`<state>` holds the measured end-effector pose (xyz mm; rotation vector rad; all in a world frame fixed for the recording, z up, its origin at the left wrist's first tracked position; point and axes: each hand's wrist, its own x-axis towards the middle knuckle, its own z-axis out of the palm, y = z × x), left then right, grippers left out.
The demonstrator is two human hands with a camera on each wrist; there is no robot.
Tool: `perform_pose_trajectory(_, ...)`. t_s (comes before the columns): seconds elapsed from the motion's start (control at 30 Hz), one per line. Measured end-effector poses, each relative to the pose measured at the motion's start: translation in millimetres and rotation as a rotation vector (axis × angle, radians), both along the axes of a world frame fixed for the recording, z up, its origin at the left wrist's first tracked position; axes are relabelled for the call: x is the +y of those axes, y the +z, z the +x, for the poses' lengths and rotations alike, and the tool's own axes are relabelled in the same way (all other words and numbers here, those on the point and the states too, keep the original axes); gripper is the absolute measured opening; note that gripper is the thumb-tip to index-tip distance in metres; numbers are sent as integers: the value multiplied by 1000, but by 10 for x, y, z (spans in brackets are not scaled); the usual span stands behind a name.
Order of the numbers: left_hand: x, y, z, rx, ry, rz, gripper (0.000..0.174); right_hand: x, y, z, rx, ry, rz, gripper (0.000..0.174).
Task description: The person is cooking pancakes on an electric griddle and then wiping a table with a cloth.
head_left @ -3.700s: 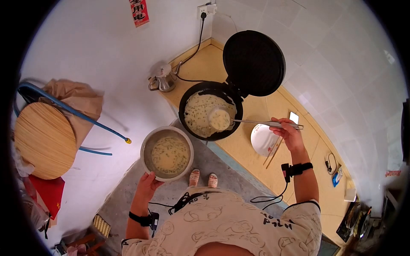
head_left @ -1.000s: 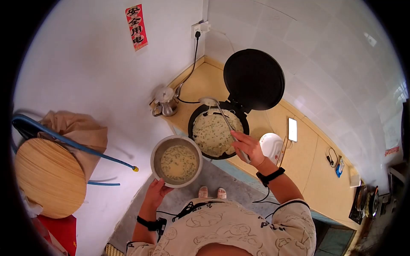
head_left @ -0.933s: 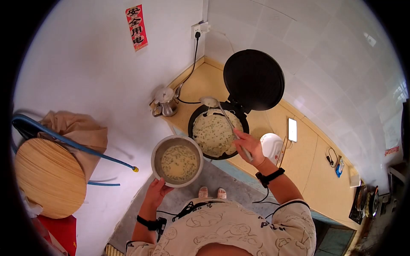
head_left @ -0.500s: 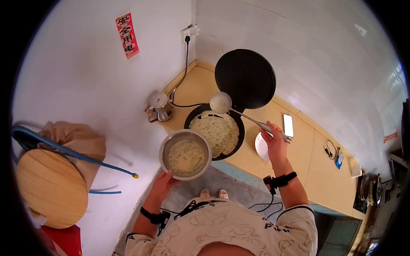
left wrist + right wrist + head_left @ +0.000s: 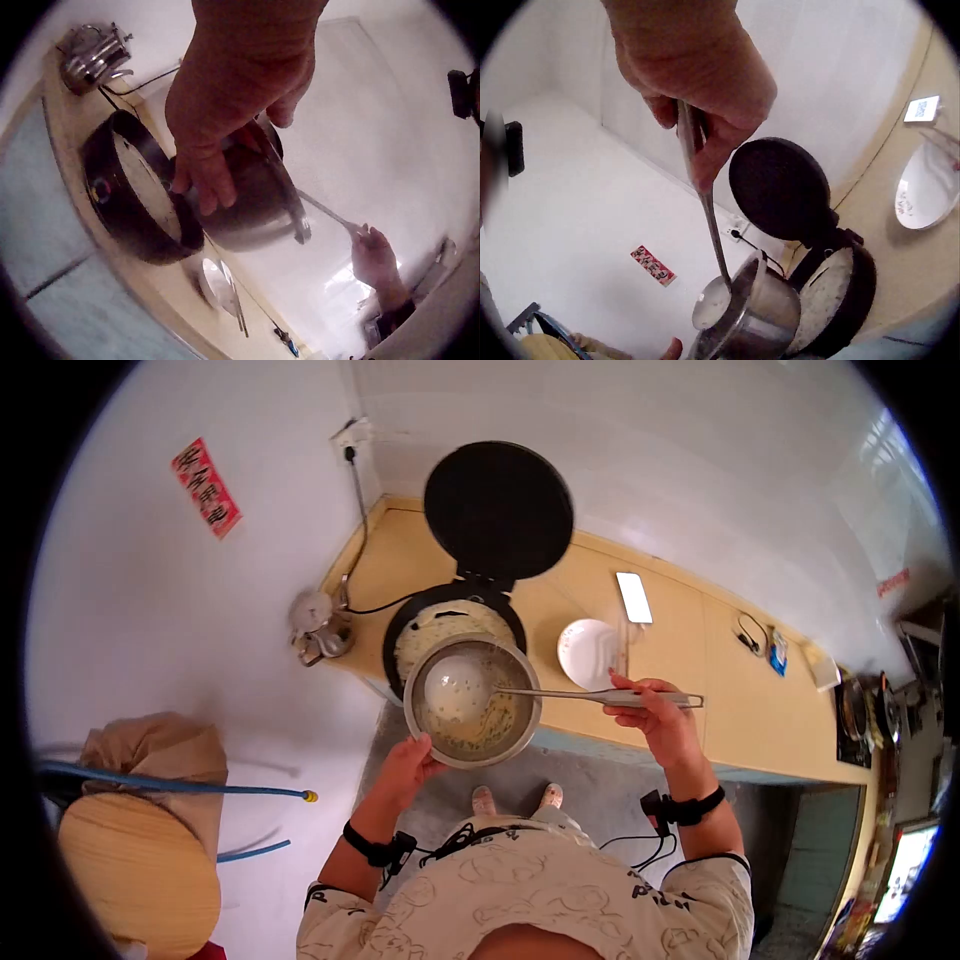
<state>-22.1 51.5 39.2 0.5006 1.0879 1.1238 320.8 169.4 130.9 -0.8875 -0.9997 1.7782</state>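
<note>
My left hand [image 5: 408, 765] grips a metal mixing bowl [image 5: 527, 725], thumb at its rim and fingers under it, as the left wrist view shows. Green-flecked batter [image 5: 478, 736] lies in the bowl. With my right hand [image 5: 660, 718] I hold a ladle [image 5: 570, 694] by its handle; its scoop is inside the bowl, over the batter. Behind the bowl stands a black electric griddle [image 5: 392, 650], its round lid [image 5: 500, 510] raised. A pale layer of batter [image 5: 826, 300] covers its plate, partly hidden by the bowl in the head view.
A white dish [image 5: 585, 650] with chopsticks [image 5: 627, 650] stands on the counter right of the griddle. Beyond are a phone [image 5: 634, 598] and a coiled cable [image 5: 752, 632]. A metal kettle [image 5: 320, 628] stands at the left. A blue hose [image 5: 200, 784] sticks out on the left.
The ladle has gone from the griddle's batter, up over its far edge, and back into the mixing bowl. My left hand has moved the bowl right, in front of the griddle. The head view has turned right.
</note>
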Motion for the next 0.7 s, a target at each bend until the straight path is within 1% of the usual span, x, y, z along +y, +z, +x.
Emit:
perform_pose_trajectory(0.03,38,-24,82,-4,-24,-4,41,-38,-22,71,-4,-24,-4,20)
perform_pose_trajectory(0.1,135,-61,250,-13,-150,69,46,-84,-64,246,-76,-46,2,19)
perform_pose_trajectory(0.23,358,-57,774,-48,-253,82,48,-113,-143,810,-117,-130,15,23)
perform_pose_trajectory(0.3,475,-82,1073,-37,-314,60,48,-111,-207,1156,-107,-148,18,33)
perform_pose_trajectory(0.33,539,-109,1247,-38,-337,65,48,-109,-253,1334,-108,-172,22,33)
perform_pose_trajectory(0.4,669,-197,1631,-55,-351,45,46,-100,-348,1710,-149,-212,46,47)
perform_pose_trajectory(0.43,737,-254,1832,-55,-371,52,46,-100,-418,1906,-149,-233,51,47)
perform_pose_trajectory(0.5,908,-356,2265,-41,-401,-8,45,-91,-565,2288,-138,-256,45,58)
perform_pose_trajectory(0.53,982,-370,2471,-74,-429,23,45,-98,-624,2474,-157,-273,17,64)
perform_pose_trajectory(0.57,1068,-419,2690,-71,-446,27,45,-98,-692,2677,-154,-290,21,64)
perform_pose_trajectory(0.63,1271,-609,3091,-89,-474,-9,46,-115,-817,3050,-208,-309,-53,66)
perform_pose_trajectory(0.67,1374,-714,3265,-128,-505,-10,45,-144,-848,3210,-225,-365,-98,62)
perform_pose_trajectory(0.7,1469,-791,3439,-129,-522,-13,45,-176,-863,3351,-225,-382,-102,62)
